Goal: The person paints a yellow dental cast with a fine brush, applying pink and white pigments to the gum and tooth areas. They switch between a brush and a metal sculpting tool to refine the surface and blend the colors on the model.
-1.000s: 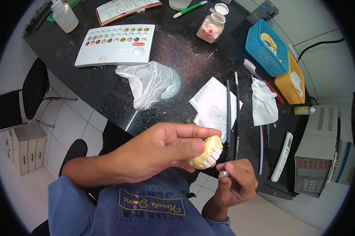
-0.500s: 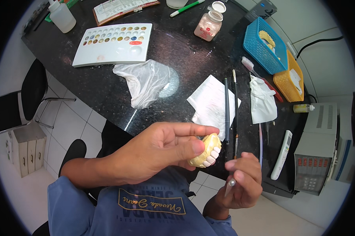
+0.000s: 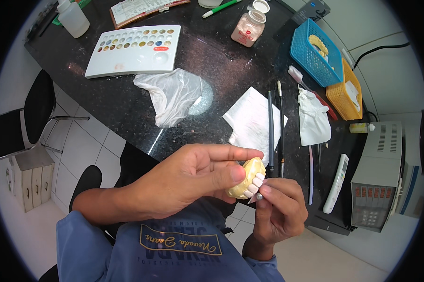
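Note:
My left hand grips a yellow plaster dental cast between thumb and fingers, over my lap at the table's front edge. A row of white teeth along the cast faces right. In my right hand is a small metal-bladed tool, pinched in the fingertips. Its rounded silver end shows, with a thin flat blade beside it close under the teeth. Whether the blade touches them I cannot tell; my fingers cover the rest of the tool.
Beyond the cast lie a white cloth, a dark pen-like stick and a thin brush. A paint palette, crumpled plastic and an open powder jar stand farther back. Blue and yellow baskets are at right.
My right hand has moved left and up, bringing the tool from apart to right beside the teeth. The left hand and cast stay nearly in place.

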Available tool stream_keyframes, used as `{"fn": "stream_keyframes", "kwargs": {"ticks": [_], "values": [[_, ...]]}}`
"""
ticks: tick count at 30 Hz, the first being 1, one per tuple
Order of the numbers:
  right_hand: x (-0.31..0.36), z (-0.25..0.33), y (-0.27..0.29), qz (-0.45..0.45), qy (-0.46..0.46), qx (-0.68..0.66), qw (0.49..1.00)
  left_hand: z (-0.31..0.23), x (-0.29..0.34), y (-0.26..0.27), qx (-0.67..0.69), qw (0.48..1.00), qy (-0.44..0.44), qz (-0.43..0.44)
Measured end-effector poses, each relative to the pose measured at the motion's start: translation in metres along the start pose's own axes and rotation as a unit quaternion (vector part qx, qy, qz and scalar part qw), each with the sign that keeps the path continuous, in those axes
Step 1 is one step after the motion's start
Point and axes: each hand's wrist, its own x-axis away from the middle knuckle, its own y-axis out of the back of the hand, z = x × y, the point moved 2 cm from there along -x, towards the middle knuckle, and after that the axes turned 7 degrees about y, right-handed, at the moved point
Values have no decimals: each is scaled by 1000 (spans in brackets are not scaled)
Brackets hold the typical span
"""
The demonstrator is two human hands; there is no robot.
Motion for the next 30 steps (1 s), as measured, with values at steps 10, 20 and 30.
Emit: {"fn": "stream_keyframes", "kwargs": {"ticks": [10, 20, 30], "values": [[-2, -3, -1, 3, 2, -25, 1000, 0, -1, 0, -1, 1000, 6, 6], [-2, -4, 0, 3, 1, -34, 999, -2, -1, -1, -4, 1000, 10, 1], [-1, -4, 0, 5, 2, -32, 999, 0, -1, -2, 1, 1000, 6, -5]]}}
